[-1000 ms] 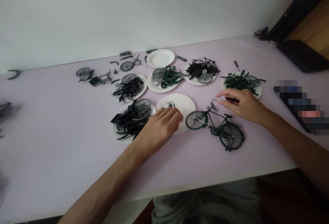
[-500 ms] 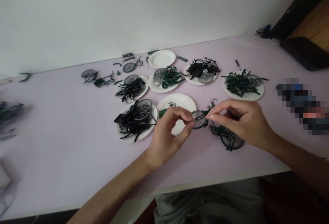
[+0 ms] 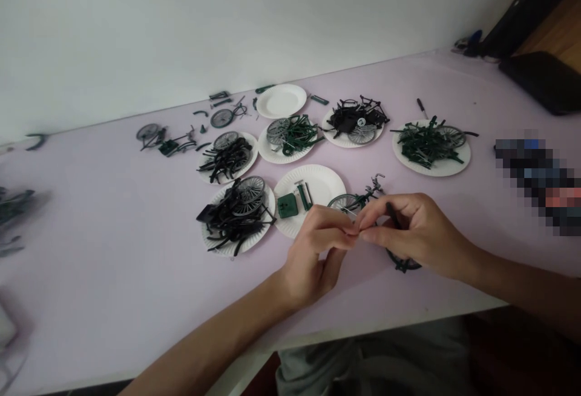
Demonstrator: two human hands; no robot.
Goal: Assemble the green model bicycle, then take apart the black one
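My left hand (image 3: 315,257) and my right hand (image 3: 415,229) meet fingertip to fingertip above the table. Both are closed in a pinch; whatever tiny piece is between the fingertips is too small to make out. A thin silvery strand (image 3: 348,211) shows just behind the left fingers. Tucked inside my right hand is a slim dark stick (image 3: 391,214). Behind and below the hands lies a dark green model bicycle (image 3: 374,187), its middle hidden by my right hand. Left of it, a white paper plate (image 3: 327,184) holds a green square piece (image 3: 287,205) and a small green pump-shaped part (image 3: 303,195).
Several paper plates with black and green bicycle parts, among them a front-left plate (image 3: 213,244) and a right plate (image 3: 463,163), stand around. A small screwdriver (image 3: 421,105) lies behind the right one. Loose parts and a partly built bicycle (image 3: 149,134) sit at the back left.
My hands have come together, the left moving right until its fingertips meet the right ones. More of the green parts on the near plate now shows. The view has shifted slightly.
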